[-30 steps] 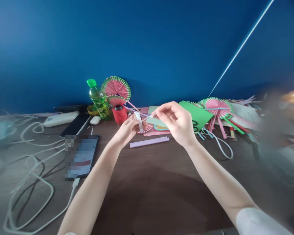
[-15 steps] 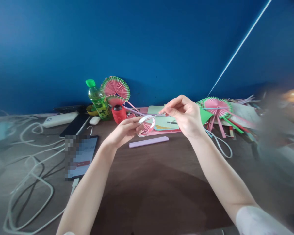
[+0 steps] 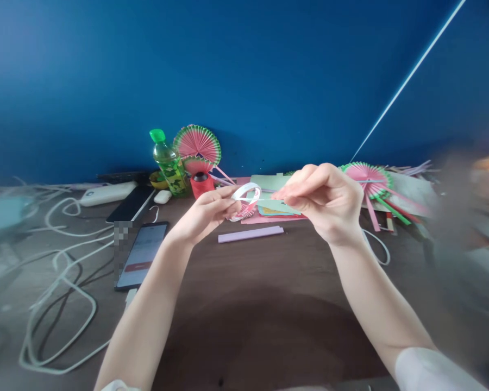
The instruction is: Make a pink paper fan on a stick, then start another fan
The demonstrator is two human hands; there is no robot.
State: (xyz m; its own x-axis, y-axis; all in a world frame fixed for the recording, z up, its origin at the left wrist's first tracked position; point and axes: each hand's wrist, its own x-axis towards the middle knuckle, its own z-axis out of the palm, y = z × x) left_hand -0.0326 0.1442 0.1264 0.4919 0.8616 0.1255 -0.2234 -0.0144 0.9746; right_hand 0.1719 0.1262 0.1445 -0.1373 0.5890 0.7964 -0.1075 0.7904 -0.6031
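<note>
My left hand (image 3: 204, 214) pinches a small white tape roll (image 3: 246, 191) above the brown desk (image 3: 244, 304). My right hand (image 3: 324, 201) is closed, its fingertips pinching the free end of the tape pulled out from the roll. Both hands hover over a folded lilac paper strip (image 3: 250, 234) lying on the desk. Behind the roll lie pink and pale green paper sheets (image 3: 275, 209).
A green bottle (image 3: 168, 163), a red spool (image 3: 201, 184) and a pink pleated paper fan (image 3: 198, 144) stand at the back by the blue wall. More paper fans (image 3: 367, 179) lie at the right. A phone (image 3: 140, 254) and white cables (image 3: 61, 282) lie at the left.
The tape roll has turned from edge-on to showing its ring, and my right hand has moved right, closing tighter as it draws tape out. The green sheet it held is gone from it.
</note>
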